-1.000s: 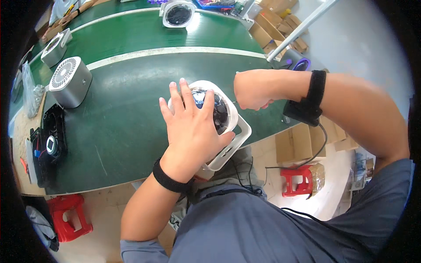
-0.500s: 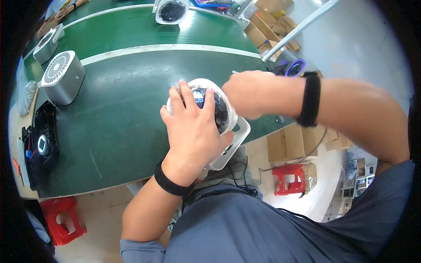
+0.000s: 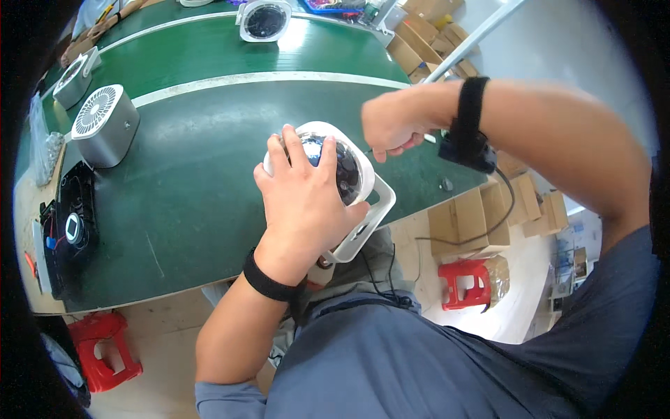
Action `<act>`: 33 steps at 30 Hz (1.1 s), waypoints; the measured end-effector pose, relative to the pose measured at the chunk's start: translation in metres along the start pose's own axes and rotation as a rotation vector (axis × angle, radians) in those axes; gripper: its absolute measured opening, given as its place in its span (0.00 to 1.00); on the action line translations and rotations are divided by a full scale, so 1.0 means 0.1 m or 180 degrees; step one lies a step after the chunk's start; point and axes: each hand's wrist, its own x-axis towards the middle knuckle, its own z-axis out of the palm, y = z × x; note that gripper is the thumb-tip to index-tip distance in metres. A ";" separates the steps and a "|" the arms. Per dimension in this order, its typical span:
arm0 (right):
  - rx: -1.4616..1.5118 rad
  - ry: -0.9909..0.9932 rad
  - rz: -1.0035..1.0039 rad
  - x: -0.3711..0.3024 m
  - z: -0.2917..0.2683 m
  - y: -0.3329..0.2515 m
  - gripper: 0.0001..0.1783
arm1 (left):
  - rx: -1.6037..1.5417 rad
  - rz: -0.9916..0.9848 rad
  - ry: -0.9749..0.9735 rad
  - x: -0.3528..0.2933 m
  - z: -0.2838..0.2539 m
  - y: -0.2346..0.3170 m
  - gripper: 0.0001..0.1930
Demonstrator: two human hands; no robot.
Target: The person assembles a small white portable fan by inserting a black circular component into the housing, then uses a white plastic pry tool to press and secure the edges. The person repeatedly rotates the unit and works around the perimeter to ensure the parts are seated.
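Note:
A white device with a round, clear domed front (image 3: 347,171) and a white bracket stand (image 3: 373,222) rests tilted at the table's near edge. My left hand (image 3: 300,195) is spread over the dome and grips it, thumb at the rim by the bracket. Just right of the housing, my right hand (image 3: 396,126) is closed around a slim tool (image 3: 430,138); its pale end shows past the fist. A thin dark tip points at the device's side, and whether it touches cannot be told. My palm hides most of the dome.
Left on the green table (image 3: 195,209) stand a grey device with a slotted grille (image 3: 105,126) and an opened black housing (image 3: 73,223). Another domed device (image 3: 265,21) sits on the green belt (image 3: 195,49). Cardboard boxes (image 3: 460,223) and red stools (image 3: 464,283), (image 3: 105,349) are below.
My right hand has shifted up slightly and turned, its fingers now showing below the fist. My left hand stays on the domed device.

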 end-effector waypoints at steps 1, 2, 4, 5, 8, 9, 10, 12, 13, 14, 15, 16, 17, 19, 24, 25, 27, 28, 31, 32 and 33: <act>-0.0261 0.0024 -0.0186 -0.06 0.02 0.06 0.13 | 0.0019 -0.0025 -0.0036 -0.01 0.00 0.01 0.51; -0.0521 0.0046 -0.0370 -0.08 0.03 0.09 0.14 | 0.0037 -0.0049 -0.0072 0.00 -0.01 0.01 0.51; -0.1826 0.1137 -0.1062 -0.30 0.27 0.00 0.14 | -0.0014 -0.0033 -0.0038 0.00 0.00 0.01 0.51; -0.1968 0.1233 -0.1092 -0.33 0.25 -0.06 0.13 | -0.0015 -0.0045 -0.0028 0.00 0.00 0.00 0.51; -0.1109 0.0236 -0.0646 -0.03 0.11 0.07 0.11 | 0.0006 0.0004 -0.0045 0.00 -0.01 0.01 0.51; 0.0092 0.0052 -0.0202 -0.01 0.06 0.12 0.10 | 0.0084 -0.0020 -0.0074 0.00 -0.01 0.01 0.51; -0.0500 0.0228 -0.0400 0.03 0.09 0.14 0.10 | 0.0073 -0.0013 -0.0066 0.00 -0.01 0.01 0.51; -0.1663 0.0573 -0.0802 0.10 0.19 0.14 0.10 | 0.0062 0.0008 -0.0072 0.00 0.00 0.01 0.51; -0.1665 0.1431 -0.1363 -0.18 0.31 0.10 0.10 | 0.0058 -0.0004 -0.0066 0.00 -0.01 0.01 0.51; -0.1984 0.1050 -0.1249 -0.17 0.25 0.00 0.10 | 0.0057 -0.0017 -0.0061 0.01 -0.03 -0.01 0.51; -0.2259 0.0652 -0.1079 -0.14 0.17 -0.09 0.11 | 0.0027 0.0029 -0.0065 0.01 -0.04 0.02 0.51; -0.2570 0.0285 -0.0945 -0.06 0.05 -0.11 0.11 | 0.0070 0.0022 -0.0089 0.01 -0.04 0.03 0.51; -0.0549 0.0204 -0.0627 -0.02 0.01 0.06 0.09 | 0.0116 0.0014 -0.0113 0.00 -0.05 0.04 0.51; -0.0953 0.0116 -0.0752 0.03 -0.04 0.07 0.09 | 0.0110 0.0028 -0.0092 0.00 0.00 0.02 0.51; -0.2343 -0.0056 -0.0785 -0.04 -0.15 -0.27 0.13 | 0.0058 0.0029 -0.0023 0.02 0.00 0.02 0.50; -0.1395 -0.0144 -0.0830 0.04 -0.18 -0.09 0.13 | 0.0069 0.0031 -0.0001 0.04 0.00 0.02 0.50; -0.0951 -0.0193 -0.0668 0.05 -0.16 0.07 0.11 | 0.0139 0.0037 -0.0051 0.03 -0.01 0.04 0.51; -0.0694 -0.0077 -0.0633 -0.04 -0.11 0.05 0.09 | 0.0189 0.0039 -0.0092 0.01 -0.02 0.05 0.51; -0.2200 0.0239 -0.0869 -0.10 0.01 -0.08 0.13 | 0.0162 0.0001 -0.0088 0.02 -0.02 0.07 0.51; -0.2762 0.0327 -0.0981 -0.09 0.04 -0.10 0.14 | 0.0146 0.0001 -0.0101 0.02 -0.03 0.08 0.50; -0.1956 0.0173 -0.0870 -0.04 0.01 -0.04 0.15 | 0.0137 -0.0001 -0.0107 0.02 -0.02 0.07 0.51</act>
